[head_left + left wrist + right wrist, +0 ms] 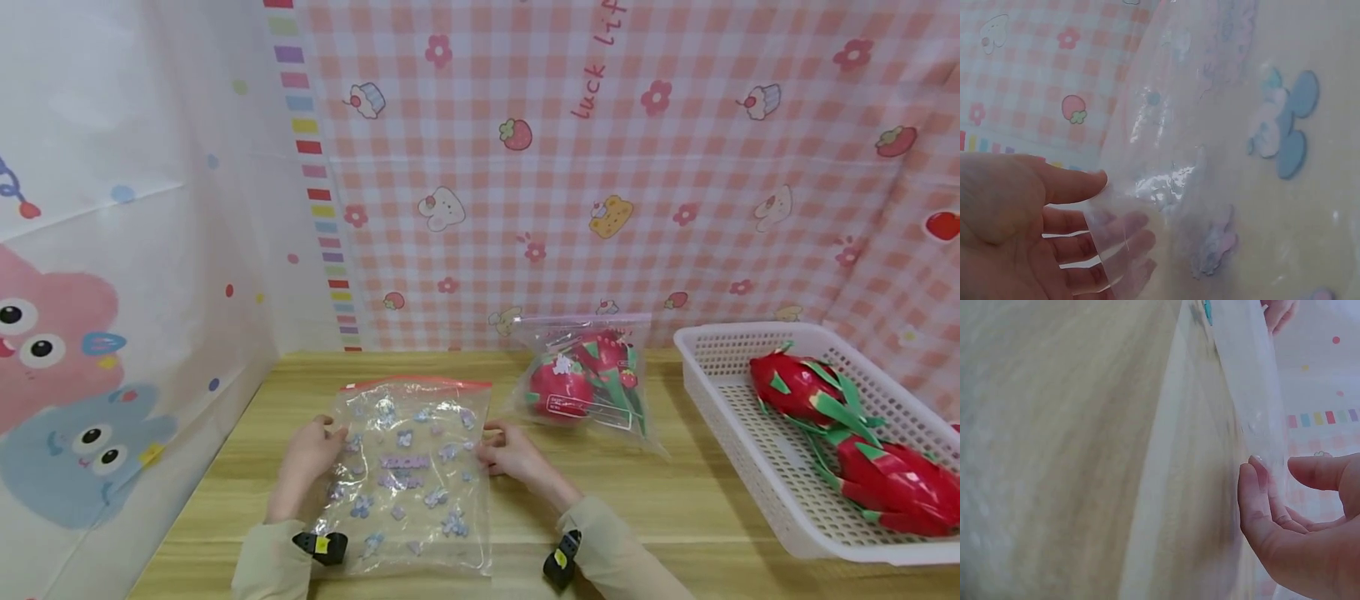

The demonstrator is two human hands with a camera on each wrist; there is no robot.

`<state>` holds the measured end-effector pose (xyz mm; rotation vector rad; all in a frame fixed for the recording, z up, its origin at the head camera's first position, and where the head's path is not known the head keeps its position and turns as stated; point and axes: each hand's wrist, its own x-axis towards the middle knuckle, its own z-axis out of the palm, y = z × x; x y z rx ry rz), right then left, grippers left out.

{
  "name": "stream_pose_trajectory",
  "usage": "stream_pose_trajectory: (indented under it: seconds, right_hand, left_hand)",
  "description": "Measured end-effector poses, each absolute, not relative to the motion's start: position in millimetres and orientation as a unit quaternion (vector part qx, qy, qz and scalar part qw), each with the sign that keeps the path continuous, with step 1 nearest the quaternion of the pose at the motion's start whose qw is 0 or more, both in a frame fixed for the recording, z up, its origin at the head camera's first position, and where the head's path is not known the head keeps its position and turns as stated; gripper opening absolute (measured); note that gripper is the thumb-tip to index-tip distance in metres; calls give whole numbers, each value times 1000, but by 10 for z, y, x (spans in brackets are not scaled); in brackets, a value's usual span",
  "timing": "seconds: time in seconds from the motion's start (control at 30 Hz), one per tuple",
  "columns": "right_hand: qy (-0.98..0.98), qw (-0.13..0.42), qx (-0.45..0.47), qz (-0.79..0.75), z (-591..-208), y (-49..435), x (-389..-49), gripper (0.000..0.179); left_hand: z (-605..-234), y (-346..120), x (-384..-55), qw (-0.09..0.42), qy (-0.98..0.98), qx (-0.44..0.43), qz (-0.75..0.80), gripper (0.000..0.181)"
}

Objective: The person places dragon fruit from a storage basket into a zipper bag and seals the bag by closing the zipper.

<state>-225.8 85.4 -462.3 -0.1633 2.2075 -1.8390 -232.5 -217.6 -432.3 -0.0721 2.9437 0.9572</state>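
A clear zip bag (pixel 405 475) with a red top edge and blue and purple printed figures stands or leans upright over the table. At its left edge my left hand (pixel 315 454) holds the plastic. In the left wrist view, the thumb of the left hand (pixel 1029 212) touches the edge, and the fingers show through the film behind it. My right hand (pixel 517 458) holds the opposite edge. The right wrist view has the bag's film (pixel 1250 381) between the thumb and curled fingers of the right hand (pixel 1297 531). No contents are visible in the bag.
Behind and right stands another clear zip bag (pixel 615 375) with red dragon fruits (pixel 558 387) inside. On the right, a white perforated basket (pixel 720 433) holds red dragon fruits with green scales (pixel 900 483). Checked cloth (pixel 480 250) hangs behind the wooden table (pixel 645 508).
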Motion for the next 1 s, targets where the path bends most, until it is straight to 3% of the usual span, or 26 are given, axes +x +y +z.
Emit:
stream_pose_trajectory:
  seconds: [0.47,1.0]
  right_hand:
    - [763,124,-89,-628,-4434,1002,-2280,55]
    - [786,5,-116,-607,-4208,1267,-2239,48]
  left_hand:
    - [-4138,-2172,-2294,-22,938,-2,347,50]
    - [-3825,-1916,-2253,-96,911,23,400,49]
